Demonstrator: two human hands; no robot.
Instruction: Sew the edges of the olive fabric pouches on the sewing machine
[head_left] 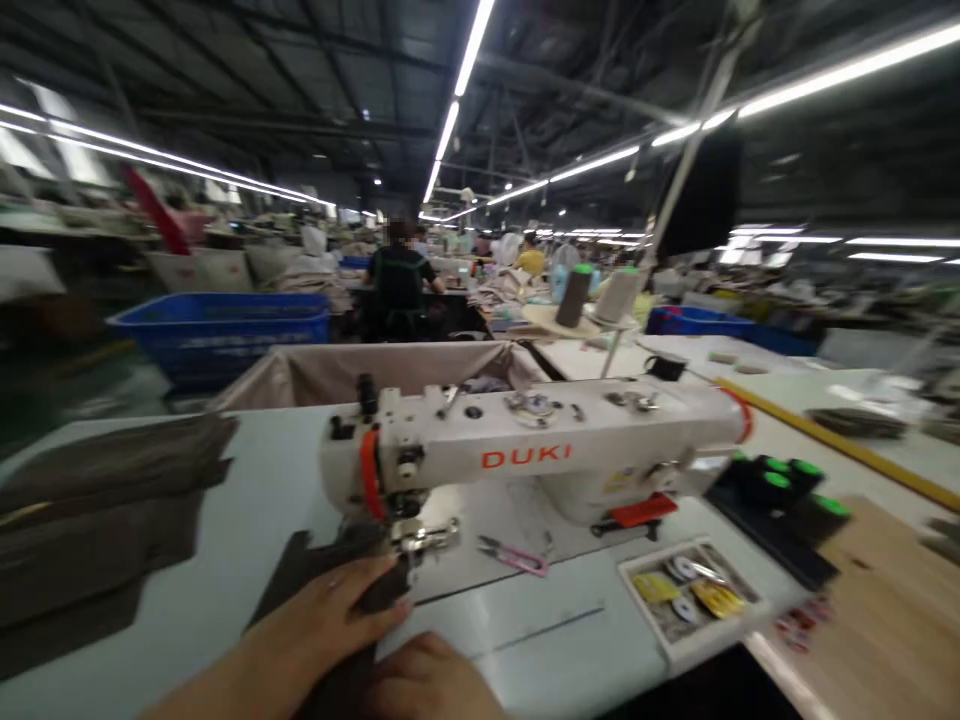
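The left hand (pixel 326 615) lies on dark fabric (pixel 294 572), thumb and fingers parted toward the presser foot (pixel 416 540). The right hand (pixel 435 682) curls nearby; whether it grips anything cannot be told.

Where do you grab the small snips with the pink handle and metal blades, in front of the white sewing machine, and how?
Probably by the pink handle, coming from the near right side and pinching from above. The snips seem to lie flat, handle end to the right, pointed metal blades to the left, away from your grip.
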